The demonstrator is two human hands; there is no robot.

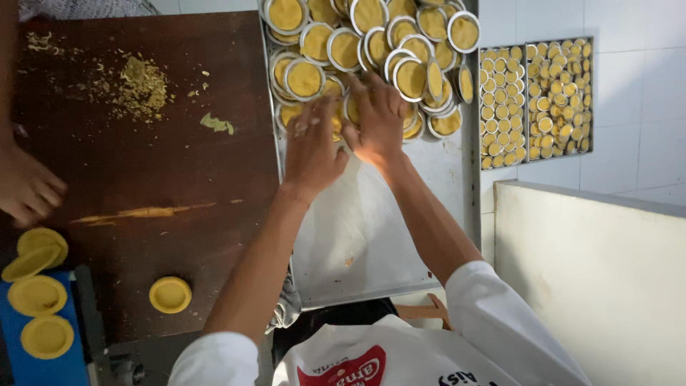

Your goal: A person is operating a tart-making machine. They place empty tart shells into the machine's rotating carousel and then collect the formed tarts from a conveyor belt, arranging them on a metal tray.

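My left hand (311, 146) and my right hand (377, 118) reach together into a heap of small round metal tart tins lined with yellow dough (371, 50), piled at the far end of a long metal tray (357, 236). Both hands have their fingers curled in among the tins at the near edge of the pile. The left fingers pinch at a tin near the heap's lower left; the right hand presses on tins just beside it. Which tins are actually gripped is hidden by the fingers.
A dark wooden table (143, 164) on the left carries dough crumbs (139, 86) and a loose yellow dough shell (170, 294). Several more shells (39, 297) lie at lower left. Another person's hand (25, 187) rests at the left edge. Two trays of filled tins (536, 100) stand on the tiled floor.
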